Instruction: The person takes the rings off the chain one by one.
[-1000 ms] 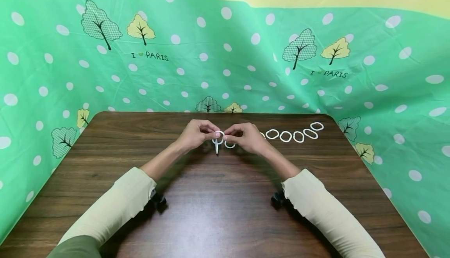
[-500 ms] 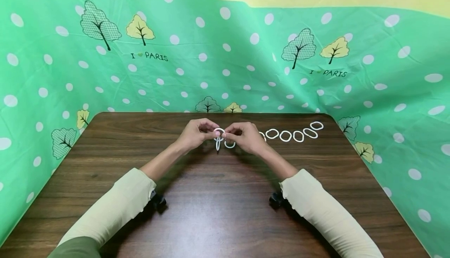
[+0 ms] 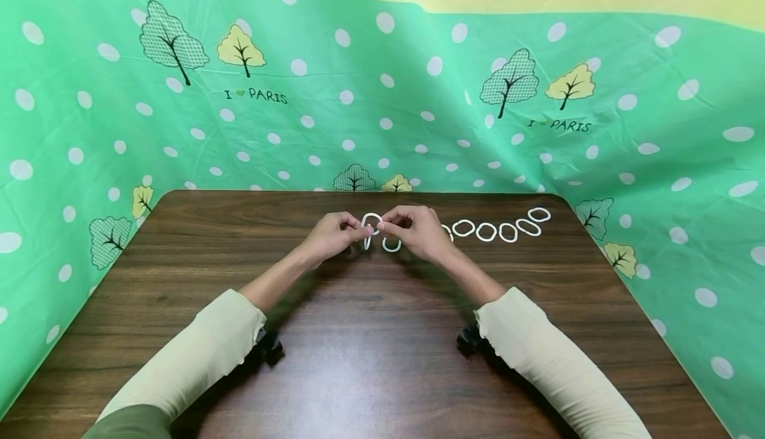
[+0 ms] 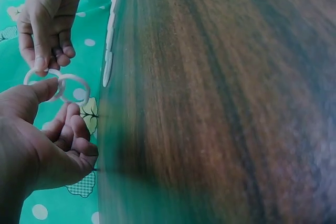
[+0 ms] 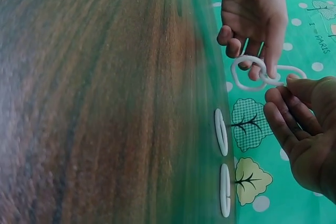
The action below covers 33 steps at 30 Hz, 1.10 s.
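Note:
Two white plastic chain links are looped through each other above the table's far side. The upper link (image 3: 373, 214) is pinched from the right by my right hand (image 3: 418, 232), thumb and index finger at its edge. My left hand (image 3: 333, 236) pinches near the place where the links cross, its thumb (image 4: 46, 88) covering part of it. Below hangs the second link (image 3: 367, 242), which shows as an open oval (image 5: 234, 77) in the right wrist view. Whether the left fingers grip one link or both is hard to tell.
A loose white link (image 3: 391, 247) lies on the brown wooden table (image 3: 358, 359) just below the right hand. Several more links (image 3: 486, 232) run in a row to the right, one partly hidden by that hand. A green dotted curtain (image 3: 382, 107) stands behind the table.
My left hand has lowered slightly, its fingers now lower on the linked pair. More of the upper link shows as a raised loop. The right hand has barely moved.

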### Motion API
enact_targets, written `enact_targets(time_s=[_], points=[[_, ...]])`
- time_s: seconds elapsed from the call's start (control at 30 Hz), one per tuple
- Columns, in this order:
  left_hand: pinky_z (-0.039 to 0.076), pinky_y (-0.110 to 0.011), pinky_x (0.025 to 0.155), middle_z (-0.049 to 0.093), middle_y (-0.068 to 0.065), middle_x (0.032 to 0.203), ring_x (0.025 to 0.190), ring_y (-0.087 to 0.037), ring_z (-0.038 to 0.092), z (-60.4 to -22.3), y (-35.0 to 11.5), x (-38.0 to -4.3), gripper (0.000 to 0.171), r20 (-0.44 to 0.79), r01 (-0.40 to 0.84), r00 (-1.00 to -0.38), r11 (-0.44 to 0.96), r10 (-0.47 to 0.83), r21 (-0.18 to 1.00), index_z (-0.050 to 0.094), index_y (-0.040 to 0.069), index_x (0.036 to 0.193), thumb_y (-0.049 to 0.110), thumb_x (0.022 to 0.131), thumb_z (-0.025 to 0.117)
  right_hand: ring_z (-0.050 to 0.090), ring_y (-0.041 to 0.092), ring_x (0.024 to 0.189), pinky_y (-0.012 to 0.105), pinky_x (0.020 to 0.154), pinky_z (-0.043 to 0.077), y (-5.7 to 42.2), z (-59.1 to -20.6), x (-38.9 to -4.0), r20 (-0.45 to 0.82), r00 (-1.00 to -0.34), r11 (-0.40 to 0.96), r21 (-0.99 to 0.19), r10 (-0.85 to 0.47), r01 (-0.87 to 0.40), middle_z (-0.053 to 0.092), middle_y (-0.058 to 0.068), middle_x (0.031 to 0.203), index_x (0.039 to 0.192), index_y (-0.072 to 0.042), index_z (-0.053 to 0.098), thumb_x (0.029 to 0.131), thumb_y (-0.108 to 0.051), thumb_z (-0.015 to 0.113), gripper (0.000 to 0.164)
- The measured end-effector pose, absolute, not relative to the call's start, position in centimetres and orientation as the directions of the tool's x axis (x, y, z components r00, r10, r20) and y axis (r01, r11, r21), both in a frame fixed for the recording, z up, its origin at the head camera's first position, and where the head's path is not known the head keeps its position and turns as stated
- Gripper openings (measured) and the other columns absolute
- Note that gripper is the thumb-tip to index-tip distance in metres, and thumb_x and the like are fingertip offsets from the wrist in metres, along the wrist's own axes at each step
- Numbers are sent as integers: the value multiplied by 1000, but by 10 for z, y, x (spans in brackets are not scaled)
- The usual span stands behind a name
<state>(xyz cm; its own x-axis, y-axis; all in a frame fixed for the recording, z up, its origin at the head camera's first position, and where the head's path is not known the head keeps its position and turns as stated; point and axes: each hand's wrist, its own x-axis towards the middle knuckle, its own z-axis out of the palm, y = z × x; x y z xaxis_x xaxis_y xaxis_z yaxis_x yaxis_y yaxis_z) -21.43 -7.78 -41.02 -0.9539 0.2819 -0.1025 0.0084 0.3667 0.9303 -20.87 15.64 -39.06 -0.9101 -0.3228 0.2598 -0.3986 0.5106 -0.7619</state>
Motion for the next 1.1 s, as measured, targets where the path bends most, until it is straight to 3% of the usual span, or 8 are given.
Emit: enact_targets(time_s=[0.13,0.27,0.37,0.63,0.73,0.9,1.1], points=[[50,-28,75,73,-7,96,86,-20,63,-410,-76,-214,26,-104,31,-943,394,317,919,80,2,104,27,110,75,76,30,81,20,68,53,154,-391,-208,269,-903,496,-765,-334,-411,85,16,94,108,-5,86,103,-16,84,12],[48,-27,75,69,-3,95,86,-17,60,-410,-75,-215,23,-52,100,-934,400,352,911,78,1,102,20,112,70,68,15,78,20,69,51,153,-391,-208,285,-895,499,-753,-342,-430,83,16,95,108,-5,84,105,-15,82,10],[47,-28,75,66,-3,93,85,-14,56,-409,-75,-213,21,-27,141,-928,418,372,897,75,2,99,18,112,70,64,11,78,21,70,50,152,-393,-208,291,-893,502,-746,-344,-437,82,14,95,109,-5,82,106,-14,80,10],[48,-30,83,71,-10,94,90,-16,59,-406,-76,-209,20,14,228,-908,463,420,857,73,-3,104,14,112,69,77,38,88,23,71,53,149,-396,-208,229,-912,441,-817,-341,-370,81,14,93,111,-4,77,110,-15,75,11],[48,-31,86,72,-13,101,95,-18,61,-406,-77,-209,18,23,249,-898,466,439,849,72,-4,110,13,113,67,79,37,92,31,77,63,148,-396,-209,184,-924,392,-865,-335,-314,80,16,95,112,-1,74,111,-13,73,12],[49,-33,91,73,-15,108,102,-22,62,-405,-80,-210,16,42,287,-876,449,480,846,69,-4,112,12,114,64,77,19,87,51,92,68,145,-392,-210,109,-943,309,-928,-315,-210,78,12,96,114,4,72,111,-8,70,12],[50,-31,91,74,-22,112,106,-31,66,-403,-84,-211,17,37,300,-849,424,527,855,69,-6,114,11,114,65,74,12,80,33,83,67,143,-393,-211,41,-955,276,-953,-294,-126,76,6,90,114,6,71,111,-6,69,13]])
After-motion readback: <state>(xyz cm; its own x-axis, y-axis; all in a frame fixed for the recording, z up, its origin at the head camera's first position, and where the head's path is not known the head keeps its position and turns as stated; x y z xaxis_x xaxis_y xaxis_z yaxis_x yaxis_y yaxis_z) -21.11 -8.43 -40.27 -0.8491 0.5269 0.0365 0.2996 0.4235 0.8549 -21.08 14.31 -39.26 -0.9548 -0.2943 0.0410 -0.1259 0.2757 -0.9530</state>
